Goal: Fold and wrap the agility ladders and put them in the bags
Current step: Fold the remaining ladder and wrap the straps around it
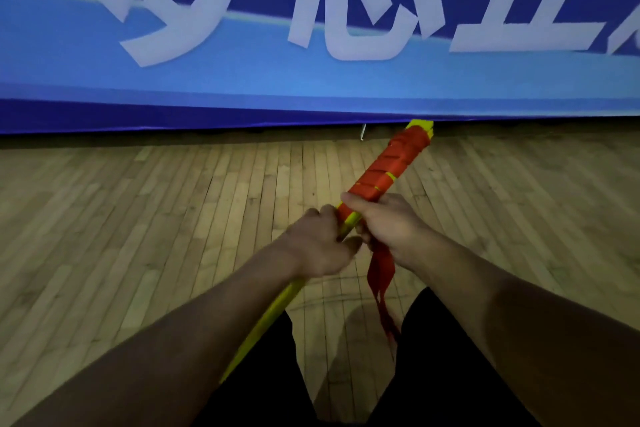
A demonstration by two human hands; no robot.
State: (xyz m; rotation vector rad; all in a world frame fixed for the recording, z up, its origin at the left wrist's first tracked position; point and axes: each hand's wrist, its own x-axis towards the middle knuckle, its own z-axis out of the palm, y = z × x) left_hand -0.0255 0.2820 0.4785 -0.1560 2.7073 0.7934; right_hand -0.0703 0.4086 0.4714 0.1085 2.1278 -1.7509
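A folded agility ladder (388,170), a bundle of yellow rungs, points away from me toward the upper right. Red strap is wound round its far half. My left hand (322,243) grips the bundle's bare yellow part near the middle. My right hand (388,222) grips the bundle just beyond it, at the edge of the red winding. A loose end of red strap (379,274) hangs down from under my right hand. The bundle's near yellow end (266,315) runs down past my left forearm. No bag is in view.
I stand on a wooden plank floor (173,211). A blue banner with large white characters (311,80) covers the wall ahead, its lower edge meeting the floor. My legs in black shorts (440,374) fill the bottom of the view.
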